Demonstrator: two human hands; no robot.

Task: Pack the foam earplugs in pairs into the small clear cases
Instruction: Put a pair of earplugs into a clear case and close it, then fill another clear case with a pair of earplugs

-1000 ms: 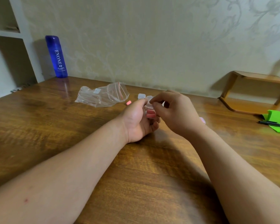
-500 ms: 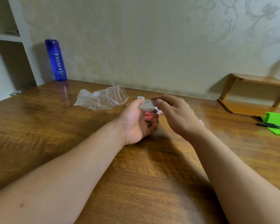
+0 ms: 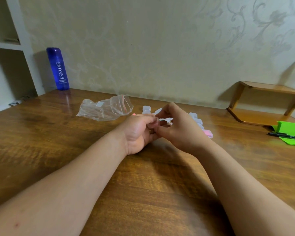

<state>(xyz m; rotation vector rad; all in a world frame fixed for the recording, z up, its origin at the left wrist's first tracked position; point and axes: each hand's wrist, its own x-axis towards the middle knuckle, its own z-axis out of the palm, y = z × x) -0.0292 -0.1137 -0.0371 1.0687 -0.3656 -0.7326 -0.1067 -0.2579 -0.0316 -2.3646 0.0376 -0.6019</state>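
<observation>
Moved since 0.5 s ago: R hand (image 3: pixel 180 128) has closed in on L hand (image 3: pixel 138 132). The clear case (image 3: pixel 160 120), then lid-up w/ pink plugs showing, is now mostly covered by fingers, and the plugs in it are out of sight.

Nearest: both forearms cross the wooden worktop (image 3: pixel 143 193) from the bottom edge and converge at centre.
- L hand: fingers curled round the case from the left, thumb on top.
- R hand: thumb + forefinger pinch the case from the right, other fingers curled.
- Case: held between the two hands, above the worktop. Lid position cannot be told.

Just beyond L hand: one pink foam earplug (image 3: pixel 134 114), tip only in view.

Beyond that: lone case (image 3: pixel 146 109) on the worktop, and a 2nd clear piece beside it, partly hidden by the R forefinger.

Right of R hand: row of cases (image 3: pixel 197 119) running toward the camera. Nearest in the row is a pink-filled case (image 3: pixel 207 133).

Left of centre: crumpled zip bag (image 3: pixel 106 109) w/ red seal strip.

Far right: green item (image 3: pixel 293 130) w/ black pen (image 3: pixel 286 135) lying on it, and a wooden corner riser (image 3: pixel 262 103) behind.

Far left, at the wall: blue bottle (image 3: pixel 58 68) marked ENONE, upright, w/ white shelving (image 3: pixel 10 46) beside it.
</observation>
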